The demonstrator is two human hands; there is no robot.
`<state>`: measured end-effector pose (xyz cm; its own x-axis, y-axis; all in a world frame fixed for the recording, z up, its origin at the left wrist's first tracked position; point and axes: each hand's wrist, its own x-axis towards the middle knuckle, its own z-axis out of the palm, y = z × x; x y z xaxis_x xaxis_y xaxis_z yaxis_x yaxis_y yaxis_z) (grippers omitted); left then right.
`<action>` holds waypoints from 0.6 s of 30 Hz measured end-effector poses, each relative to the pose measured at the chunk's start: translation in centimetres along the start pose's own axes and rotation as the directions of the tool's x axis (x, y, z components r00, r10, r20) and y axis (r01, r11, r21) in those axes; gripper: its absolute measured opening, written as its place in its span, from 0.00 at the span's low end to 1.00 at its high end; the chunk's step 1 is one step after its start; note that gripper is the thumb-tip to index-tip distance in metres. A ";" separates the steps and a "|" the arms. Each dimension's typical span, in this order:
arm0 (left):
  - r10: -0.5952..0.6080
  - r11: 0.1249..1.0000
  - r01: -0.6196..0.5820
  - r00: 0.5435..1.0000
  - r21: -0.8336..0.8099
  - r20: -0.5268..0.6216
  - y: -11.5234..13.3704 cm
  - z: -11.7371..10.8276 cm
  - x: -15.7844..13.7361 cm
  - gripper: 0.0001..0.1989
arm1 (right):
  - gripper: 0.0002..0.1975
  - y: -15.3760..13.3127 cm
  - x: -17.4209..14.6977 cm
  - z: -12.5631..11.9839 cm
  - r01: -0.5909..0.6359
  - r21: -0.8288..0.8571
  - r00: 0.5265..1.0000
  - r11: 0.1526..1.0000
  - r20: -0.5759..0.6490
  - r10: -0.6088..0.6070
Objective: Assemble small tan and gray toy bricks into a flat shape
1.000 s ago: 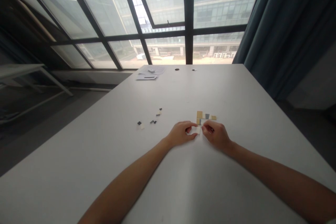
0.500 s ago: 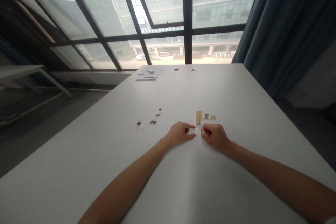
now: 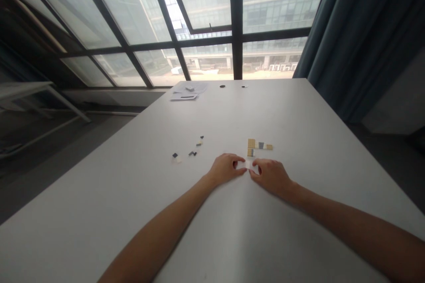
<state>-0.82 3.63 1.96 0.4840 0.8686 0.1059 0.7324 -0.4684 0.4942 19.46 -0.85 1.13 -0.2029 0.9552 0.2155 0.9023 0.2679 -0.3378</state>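
A small white building-block piece (image 3: 248, 164) lies flat between my two hands on the table. My left hand (image 3: 226, 168) pinches its left side with thumb and forefinger. On the other side, the thumb and forefinger of my right hand (image 3: 271, 174) close on its right edge. Just beyond my fingers is an L-shaped arrangement of flat studded blocks: a tan block (image 3: 251, 143), a dark grey block (image 3: 261, 145) and a smaller tan and grey piece (image 3: 250, 152). Fine detail of the white piece is too small to make out.
Several small black, grey and pale pieces (image 3: 192, 154) lie scattered to the left, with a dark square piece (image 3: 175, 155) outermost. Papers (image 3: 184, 96) with a small white object rest at the table's far left corner. A blue curtain (image 3: 335, 44) hangs at the right.
My right hand has shifted slightly left and its thumb and forefinger have parted and come onto the white piece. My left hand stays almost where it was.
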 end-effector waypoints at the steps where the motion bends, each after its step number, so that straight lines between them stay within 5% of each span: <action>1: 0.000 1.000 0.000 1.000 0.001 -0.001 0.1 0.0 0.0 0.15 | 0.09 0.0 0.0 0.1 -0.009 -0.006 1.000 1.000 0.009 0.009; 18: -0.040 0.999 0.041 0.999 0.005 -0.032 0.1 0.6 0.5 0.14 | 0.09 0.4 0.7 0.7 -0.030 0.011 0.999 0.999 0.018 0.030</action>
<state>-0.19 3.94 1.60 0.4386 0.8915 0.1131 0.7539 -0.4335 0.4936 19.42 -0.03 0.54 -0.1827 0.9648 0.1892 0.9035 0.2406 -0.3546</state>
